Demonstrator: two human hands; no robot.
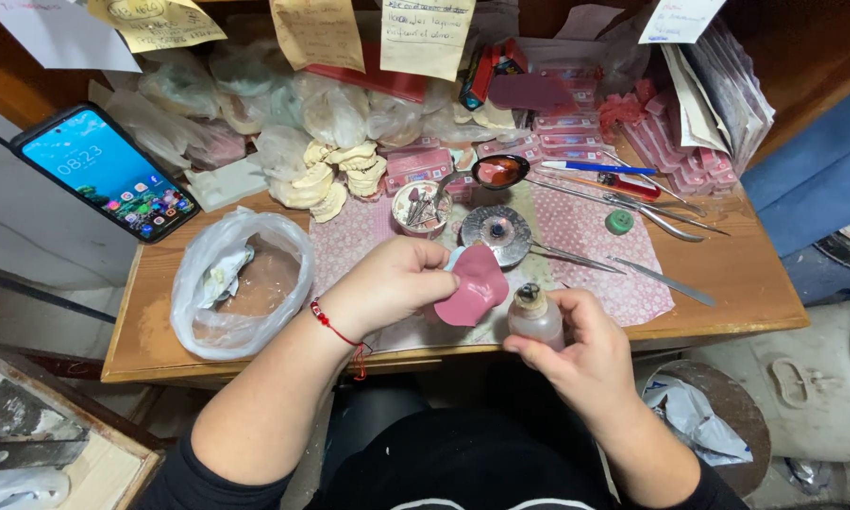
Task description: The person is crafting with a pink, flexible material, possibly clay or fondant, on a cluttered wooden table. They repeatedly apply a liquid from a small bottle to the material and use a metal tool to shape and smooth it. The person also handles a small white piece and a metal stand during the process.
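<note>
Over the front edge of the wooden worktable, left hand pinches a pink wax denture base; right hand grips a small clear dropper bottle just beside it. Behind the wax: round metal dish, cup of burs. Clear plastic bag left of it; smartphone further back-left.

Smartphone propped at left, clear plastic bag, plaster dental casts, green cap, metal instruments
</note>
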